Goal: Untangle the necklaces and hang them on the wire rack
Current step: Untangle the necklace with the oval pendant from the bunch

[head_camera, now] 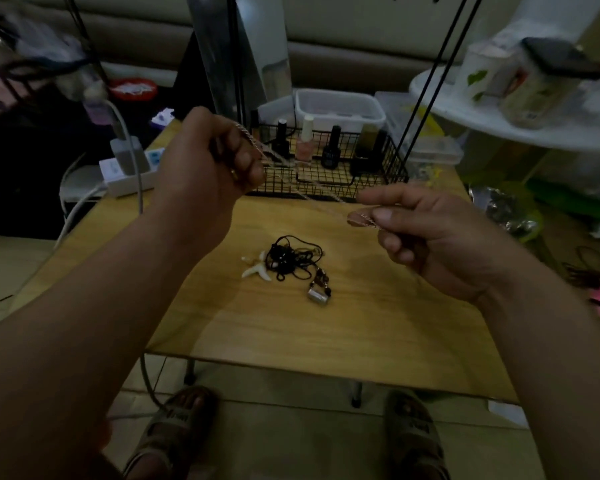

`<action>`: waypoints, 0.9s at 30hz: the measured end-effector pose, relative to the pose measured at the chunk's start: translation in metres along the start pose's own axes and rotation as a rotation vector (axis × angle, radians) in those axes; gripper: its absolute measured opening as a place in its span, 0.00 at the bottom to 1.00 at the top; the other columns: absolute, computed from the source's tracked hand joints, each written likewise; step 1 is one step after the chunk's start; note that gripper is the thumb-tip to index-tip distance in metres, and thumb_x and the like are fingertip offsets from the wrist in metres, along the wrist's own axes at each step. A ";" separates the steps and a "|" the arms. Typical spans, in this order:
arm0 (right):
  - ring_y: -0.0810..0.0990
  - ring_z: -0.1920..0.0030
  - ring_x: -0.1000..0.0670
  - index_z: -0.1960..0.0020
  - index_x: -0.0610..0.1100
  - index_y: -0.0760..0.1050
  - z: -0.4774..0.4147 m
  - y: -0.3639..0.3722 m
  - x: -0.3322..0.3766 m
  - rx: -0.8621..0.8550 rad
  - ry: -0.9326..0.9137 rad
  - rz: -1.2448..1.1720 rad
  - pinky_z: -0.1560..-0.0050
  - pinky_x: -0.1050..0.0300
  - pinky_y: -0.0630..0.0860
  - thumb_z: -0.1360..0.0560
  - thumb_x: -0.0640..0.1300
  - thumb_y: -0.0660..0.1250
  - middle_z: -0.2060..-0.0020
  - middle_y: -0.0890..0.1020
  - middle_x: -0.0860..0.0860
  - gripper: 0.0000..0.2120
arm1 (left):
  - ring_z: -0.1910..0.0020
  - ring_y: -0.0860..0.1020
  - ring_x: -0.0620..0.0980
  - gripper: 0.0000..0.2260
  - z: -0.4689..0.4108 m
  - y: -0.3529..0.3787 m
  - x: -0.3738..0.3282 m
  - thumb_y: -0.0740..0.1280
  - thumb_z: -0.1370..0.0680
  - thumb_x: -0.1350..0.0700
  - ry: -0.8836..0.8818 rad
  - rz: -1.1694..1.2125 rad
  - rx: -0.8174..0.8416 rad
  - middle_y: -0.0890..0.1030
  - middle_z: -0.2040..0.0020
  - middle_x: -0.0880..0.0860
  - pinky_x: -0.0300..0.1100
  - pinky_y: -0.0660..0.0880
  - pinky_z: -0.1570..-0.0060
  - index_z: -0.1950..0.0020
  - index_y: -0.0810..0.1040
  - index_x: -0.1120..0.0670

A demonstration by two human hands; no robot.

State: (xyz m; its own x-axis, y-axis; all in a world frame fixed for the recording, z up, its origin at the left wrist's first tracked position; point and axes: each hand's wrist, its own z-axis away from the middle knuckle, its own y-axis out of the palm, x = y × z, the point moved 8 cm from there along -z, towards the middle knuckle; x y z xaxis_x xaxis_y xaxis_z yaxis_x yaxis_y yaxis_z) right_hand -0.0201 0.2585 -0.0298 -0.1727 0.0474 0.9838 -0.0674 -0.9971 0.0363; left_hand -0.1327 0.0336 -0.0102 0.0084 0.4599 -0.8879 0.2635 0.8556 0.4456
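A thin silver chain necklace (309,188) is stretched in the air between my two hands above the wooden table (378,334). My left hand (205,168) grips one end, fingers closed. My right hand (426,233) pinches the other end between thumb and forefinger. Below them on the table lies a tangle of black cord necklaces (291,259) with white tooth-shaped pendants (257,268) and a small silver cylinder pendant (317,296). Black rods of the wire rack (426,98) rise at the back; its hooks are cut off at the top edge.
A black wire basket (378,174) with several nail-polish bottles stands at the table's back. Behind it are white plastic boxes (340,107). A power strip with charger (129,164) and cables sits at the left. A white round table (516,129) with jars is at the right.
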 end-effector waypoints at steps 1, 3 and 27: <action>0.74 0.67 0.54 0.39 0.40 0.80 0.001 -0.001 -0.001 0.009 0.010 0.005 0.72 0.65 0.70 0.20 0.32 0.65 0.49 0.87 0.43 0.12 | 0.67 0.68 0.47 0.12 -0.001 -0.003 -0.001 0.57 0.19 0.58 0.001 0.007 -0.022 0.67 0.66 0.50 0.43 0.70 0.63 0.63 0.67 0.52; 0.76 0.66 0.54 0.40 0.40 0.81 0.003 -0.002 -0.003 0.025 0.034 0.019 0.70 0.65 0.73 0.21 0.33 0.66 0.49 0.87 0.42 0.12 | 0.67 0.69 0.47 0.13 -0.001 -0.007 -0.002 0.57 0.19 0.58 0.000 0.021 -0.043 0.67 0.67 0.50 0.44 0.70 0.63 0.64 0.68 0.52; 0.72 0.67 0.54 0.46 0.40 0.80 0.015 -0.025 0.012 -0.117 -0.060 -0.096 0.71 0.62 0.63 0.17 0.38 0.61 0.61 0.83 0.47 0.09 | 0.71 0.65 0.44 0.08 0.041 0.076 0.057 0.70 0.18 0.53 -0.282 -0.567 0.429 0.80 0.54 0.53 0.40 0.61 0.73 0.39 0.79 0.51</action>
State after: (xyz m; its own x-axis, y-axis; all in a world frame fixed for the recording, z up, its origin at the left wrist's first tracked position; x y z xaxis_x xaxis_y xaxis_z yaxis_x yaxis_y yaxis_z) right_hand -0.0055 0.2830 -0.0167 -0.1010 0.1348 0.9857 -0.1949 -0.9743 0.1132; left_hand -0.0724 0.1150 -0.0318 -0.0093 -0.1494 -0.9887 0.6519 0.7489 -0.1193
